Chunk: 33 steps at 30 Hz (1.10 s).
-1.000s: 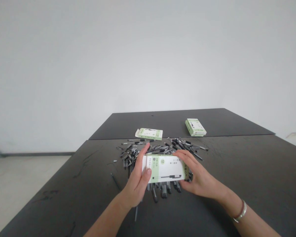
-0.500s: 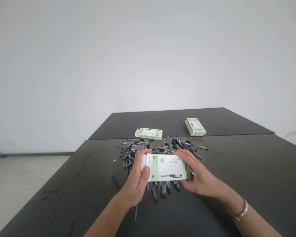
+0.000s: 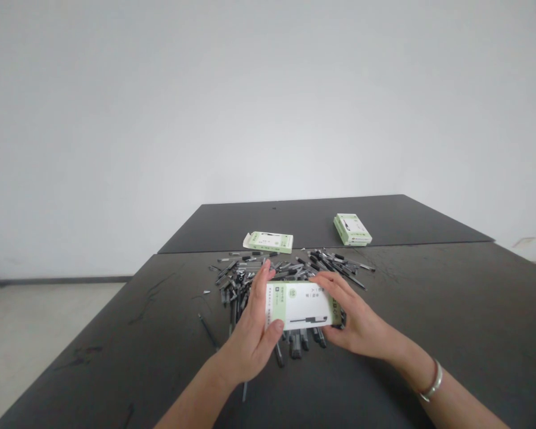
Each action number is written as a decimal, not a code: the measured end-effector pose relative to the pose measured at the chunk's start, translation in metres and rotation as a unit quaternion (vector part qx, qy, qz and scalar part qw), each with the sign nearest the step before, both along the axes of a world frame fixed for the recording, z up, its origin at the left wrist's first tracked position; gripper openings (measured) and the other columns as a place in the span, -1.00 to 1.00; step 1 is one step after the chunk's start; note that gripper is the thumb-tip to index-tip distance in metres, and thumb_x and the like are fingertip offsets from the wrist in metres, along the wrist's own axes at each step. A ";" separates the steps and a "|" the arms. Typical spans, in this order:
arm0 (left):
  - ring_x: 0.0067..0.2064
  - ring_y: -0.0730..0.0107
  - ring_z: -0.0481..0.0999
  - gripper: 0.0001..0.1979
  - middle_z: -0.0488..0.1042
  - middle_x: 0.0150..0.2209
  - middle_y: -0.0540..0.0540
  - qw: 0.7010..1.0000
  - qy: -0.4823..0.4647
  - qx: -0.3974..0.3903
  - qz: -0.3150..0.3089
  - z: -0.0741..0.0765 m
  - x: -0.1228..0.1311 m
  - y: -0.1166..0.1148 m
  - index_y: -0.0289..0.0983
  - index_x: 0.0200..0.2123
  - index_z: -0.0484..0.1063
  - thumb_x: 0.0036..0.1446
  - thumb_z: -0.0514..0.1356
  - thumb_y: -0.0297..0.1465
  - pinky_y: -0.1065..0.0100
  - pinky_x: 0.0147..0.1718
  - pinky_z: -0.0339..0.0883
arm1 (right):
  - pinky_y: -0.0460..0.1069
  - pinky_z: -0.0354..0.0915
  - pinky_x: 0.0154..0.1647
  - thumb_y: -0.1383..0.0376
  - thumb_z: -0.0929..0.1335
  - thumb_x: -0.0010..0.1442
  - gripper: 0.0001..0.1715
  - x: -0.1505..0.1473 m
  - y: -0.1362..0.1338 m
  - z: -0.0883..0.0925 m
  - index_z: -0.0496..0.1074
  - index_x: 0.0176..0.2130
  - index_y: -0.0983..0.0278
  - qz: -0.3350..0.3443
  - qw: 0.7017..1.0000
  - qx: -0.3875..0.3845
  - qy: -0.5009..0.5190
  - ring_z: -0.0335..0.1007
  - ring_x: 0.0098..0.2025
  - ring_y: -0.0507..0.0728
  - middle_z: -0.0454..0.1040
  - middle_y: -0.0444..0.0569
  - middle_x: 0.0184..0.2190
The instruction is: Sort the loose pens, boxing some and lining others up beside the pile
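A white and green pen box [image 3: 301,305] with a pen printed on its face is held up level between my two hands. My left hand [image 3: 252,333] presses its palm against the box's left end, fingers straight along it and thumb at the lower corner. Wrapped round the right end is my right hand [image 3: 355,319], thumb below and fingers over the top edge. Behind and under the box lies a heap of black and clear pens [image 3: 243,277], partly hidden by the box and hands.
Farther back, a pen box [image 3: 270,241] with its left flap open lies on the black table [image 3: 116,357]. A small stack of pen boxes [image 3: 352,230] sits to its right. One loose pen [image 3: 208,330] lies left of the heap. A pale wall rises behind.
My left hand has shifted from gripping the box's left edge to lying flat over that end, covering the white flap that showed before. The right hand keeps its hold.
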<state>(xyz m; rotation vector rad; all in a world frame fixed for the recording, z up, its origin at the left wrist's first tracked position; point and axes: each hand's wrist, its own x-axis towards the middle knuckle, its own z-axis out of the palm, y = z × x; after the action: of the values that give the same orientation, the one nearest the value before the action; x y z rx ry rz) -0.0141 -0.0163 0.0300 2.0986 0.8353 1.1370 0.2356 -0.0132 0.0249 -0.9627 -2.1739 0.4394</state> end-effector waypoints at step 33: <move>0.24 -0.08 0.27 -0.16 0.19 0.28 -0.27 0.994 -0.064 -0.074 0.053 -0.008 -0.008 0.020 -0.16 0.30 0.08 0.00 0.38 -0.25 0.00 0.19 0.18 | 0.14 0.26 0.15 0.39 0.42 0.01 -0.05 0.006 -0.004 0.011 0.00 0.29 0.22 0.009 0.997 -0.072 0.025 0.24 0.17 0.28 0.20 0.16 0.18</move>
<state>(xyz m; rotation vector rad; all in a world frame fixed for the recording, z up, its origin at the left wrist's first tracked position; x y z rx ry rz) -0.0225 0.0035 0.0221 1.8593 0.9478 1.2133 0.2415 -0.0171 0.0363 -0.9992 -2.1303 0.6299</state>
